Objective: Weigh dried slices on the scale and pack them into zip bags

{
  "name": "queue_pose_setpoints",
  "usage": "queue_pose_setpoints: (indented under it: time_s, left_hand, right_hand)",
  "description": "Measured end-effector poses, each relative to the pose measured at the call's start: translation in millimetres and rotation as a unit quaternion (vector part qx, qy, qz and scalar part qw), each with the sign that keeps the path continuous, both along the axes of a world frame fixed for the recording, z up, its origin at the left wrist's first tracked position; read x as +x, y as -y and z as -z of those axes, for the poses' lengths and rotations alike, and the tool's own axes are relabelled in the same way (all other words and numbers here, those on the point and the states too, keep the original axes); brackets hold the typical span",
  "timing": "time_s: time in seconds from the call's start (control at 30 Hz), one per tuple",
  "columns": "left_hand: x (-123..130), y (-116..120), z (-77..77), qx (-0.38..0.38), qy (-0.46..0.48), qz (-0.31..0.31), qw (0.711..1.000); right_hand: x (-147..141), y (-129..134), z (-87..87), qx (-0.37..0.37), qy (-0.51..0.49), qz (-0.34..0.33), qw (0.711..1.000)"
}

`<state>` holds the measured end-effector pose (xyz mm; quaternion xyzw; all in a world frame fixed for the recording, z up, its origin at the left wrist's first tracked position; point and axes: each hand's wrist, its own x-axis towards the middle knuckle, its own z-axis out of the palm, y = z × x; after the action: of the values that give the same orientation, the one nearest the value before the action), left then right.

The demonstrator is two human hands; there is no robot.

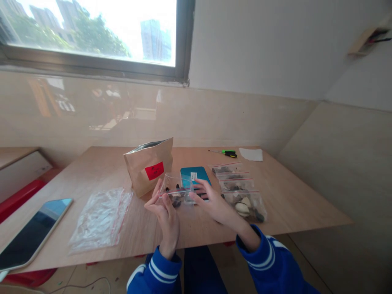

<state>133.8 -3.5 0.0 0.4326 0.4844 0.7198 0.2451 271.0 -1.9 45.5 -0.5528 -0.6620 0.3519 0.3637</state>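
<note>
My left hand [163,210] and my right hand [211,200] hold a small transparent zip bag [176,190] up above the table, pinching its edges between fingers and thumbs. Dark pieces and pale fragments lie in its lower part. Behind the bag is a teal flat box [196,174] with a white label, partly hidden by my right fingers. A kraft paper pouch [148,167] with a red label stands just left of it. To the right of my right hand lie several zip bags of dark and pale pieces, the nearest and fullest [245,207] close to my wrist.
A wooden table [284,200] carries a screwdriver [225,153] and a white paper sheet [251,154] at the back. A crumpled transparent plastic bag [101,220] lies at the left, beside a tablet [33,232] at the front-left edge. A wall and window stand behind.
</note>
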Motion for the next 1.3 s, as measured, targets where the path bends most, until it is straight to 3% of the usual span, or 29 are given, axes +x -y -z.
queue_pose_setpoints:
  time_s: [0.13, 0.23, 0.4, 0.53, 0.67, 0.83, 0.9, 1.1, 1.3]
  left_hand:
    - [11.3, 7.5, 3.5, 0.056, 0.058, 0.077, 0.994]
    - [4.1, 9.0, 4.3, 0.078, 0.079, 0.117, 0.987]
    - [-28.8, 3.9, 0.0, -0.004, 0.108, 0.106, 0.989]
    - [-35.4, 9.9, -6.2, -0.041, 0.064, 0.195, 0.978]
    - [-19.1, 23.7, -7.8, -0.053, 0.016, 0.221, 0.974]
    - [-16.7, 27.8, -8.2, -0.042, 0.063, 0.077, 0.994]
    - [-21.1, 27.2, -11.0, -0.041, 0.069, 0.059, 0.995]
    - [-27.6, 33.5, -16.3, -0.056, 0.093, 0.135, 0.985]
    - [-35.9, 35.2, -0.4, -0.079, 0.108, 0.207, 0.969]
  right_hand:
    - [-17.3, 15.8, 8.4, 0.065, -0.088, 0.061, 0.992]
    - [-20.4, 24.2, 8.1, 0.099, -0.17, 0.088, 0.977]
    - [-15.3, 36.3, 14.4, 0.095, -0.286, 0.104, 0.948]
    - [-18.3, 41.5, 24.1, 0.084, -0.34, 0.13, 0.928]
    - [-21.1, 41.7, 32.2, 0.079, -0.308, 0.128, 0.939]
    - [-4.4, 41.3, 29.9, 0.098, -0.309, 0.221, 0.92]
    - [1.4, 41.9, 28.3, 0.095, -0.314, 0.234, 0.915]
    - [4.2, 46.8, 32.6, 0.113, -0.283, 0.261, 0.916]
    - [14.0, 56.5, 37.9, 0.127, -0.231, 0.273, 0.925]
